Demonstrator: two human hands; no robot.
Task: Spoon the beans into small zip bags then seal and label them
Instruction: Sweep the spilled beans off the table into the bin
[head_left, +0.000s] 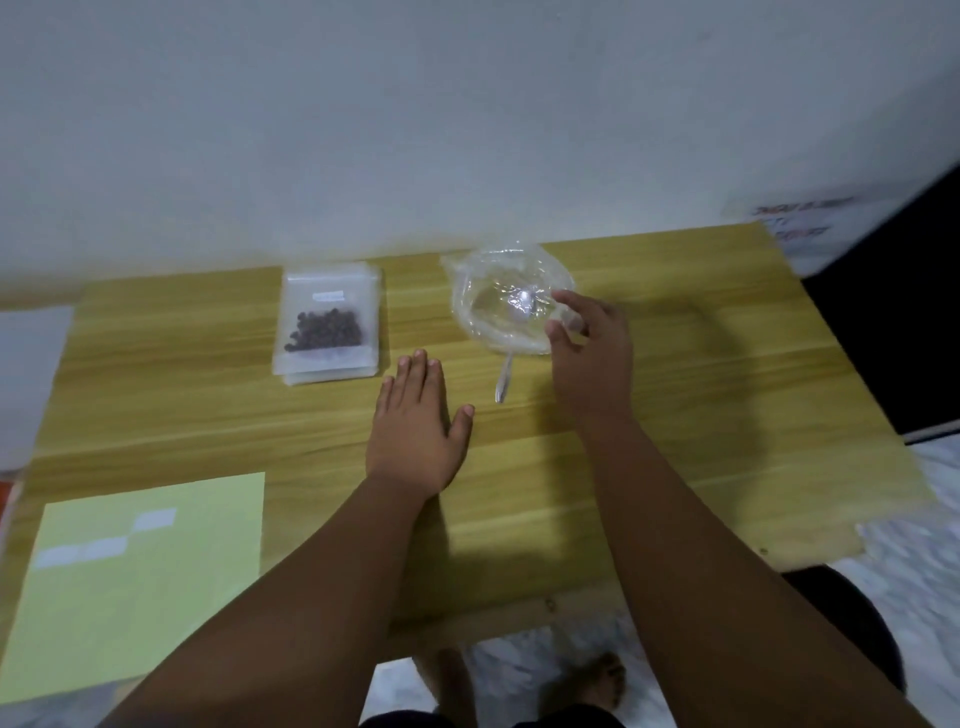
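Resting flat on the wooden worktop (701, 415) near the middle of the frame, the left hand (415, 431) has its fingers (415, 371) straight and together, the thumb spread to the side, and it holds nothing. To its right, the right hand (592, 358) reaches up to the clear bowl (493, 306) in the upper middle of the frame. Its thumb and forefinger are curled round the bowl's right rim and grip it, though blur softens the contact. The bowl looks crinkled and glossy and shows no beans inside. A white spoon (505, 376) lies in it, with its handle sticking out over the lower rim onto the worktop, between the two hands.

The beans (324, 330) sit in the upper left of the middle area, a dark cluster inside the top zip bag (330, 322) of a small flat stack just beyond the left hand's fingertips. That bag carries a small white label (329, 296) above the beans; its writing cannot be read.

A pale yellow-green sheet (156, 597) lies at the lower left of the frame, with a few white stickers (155, 519) on its upper part. A plain white wall (467, 130) fills the top of the frame behind the worktop.
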